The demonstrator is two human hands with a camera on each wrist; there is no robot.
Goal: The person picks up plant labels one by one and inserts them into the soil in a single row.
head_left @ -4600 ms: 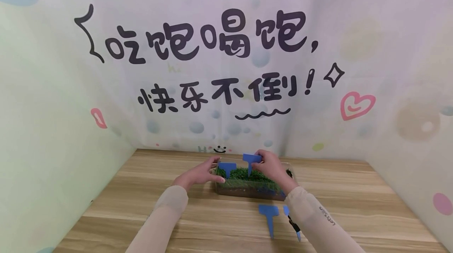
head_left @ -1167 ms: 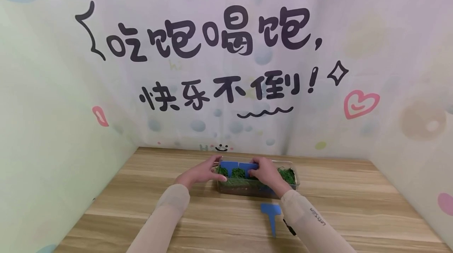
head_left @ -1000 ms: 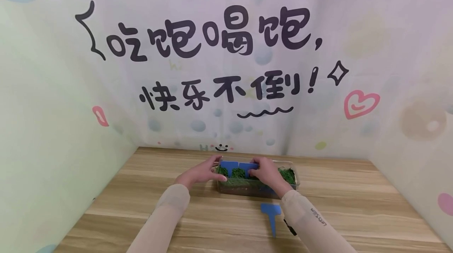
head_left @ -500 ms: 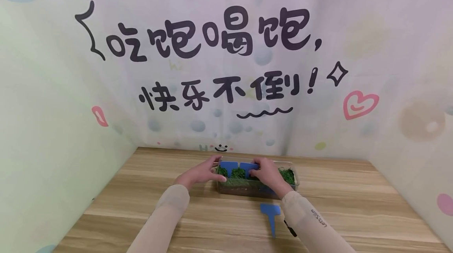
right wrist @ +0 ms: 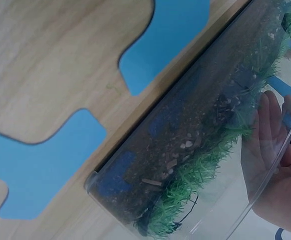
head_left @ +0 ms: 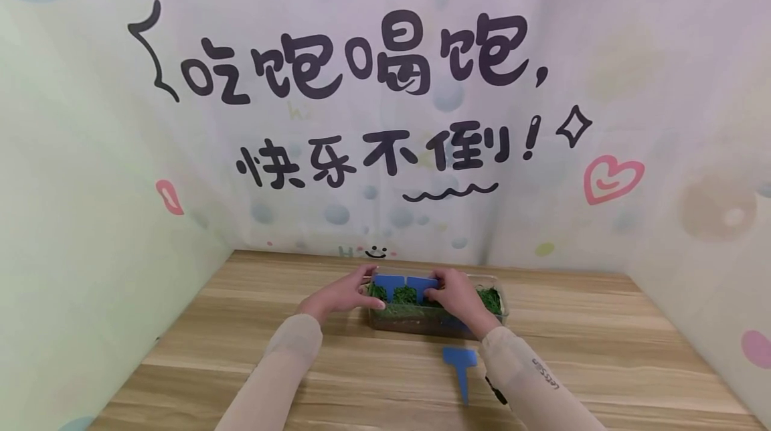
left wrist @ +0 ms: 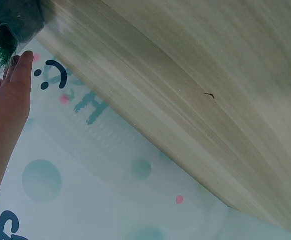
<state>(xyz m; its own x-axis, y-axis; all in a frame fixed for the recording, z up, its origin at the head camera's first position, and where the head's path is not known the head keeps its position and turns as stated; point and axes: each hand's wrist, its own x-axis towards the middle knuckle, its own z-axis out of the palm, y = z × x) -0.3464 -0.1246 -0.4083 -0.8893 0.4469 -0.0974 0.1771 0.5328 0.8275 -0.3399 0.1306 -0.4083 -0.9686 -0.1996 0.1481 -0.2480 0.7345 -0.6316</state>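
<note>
A clear plastic box holds dark soil and green grass. Across its left end, my left hand grips it with the thumb at the near wall and fingers at the far wall. My right hand pinches the head of a blue T-shaped plant label, whose stem stands in the grass. Left of it, a second plant label stands upright, its head nearly level with the held one. In the right wrist view, my right hand shows blurrily through the clear wall.
On the wooden table, nearer me than the box, lies a blue plant label. The right wrist view shows another loose label there, which my right forearm covers in the head view. A printed cloth hangs behind.
Compared with several seconds ago, the held plant label sits lower in the grass, its head down beside the left label. Over the last second, the hands have barely moved.
</note>
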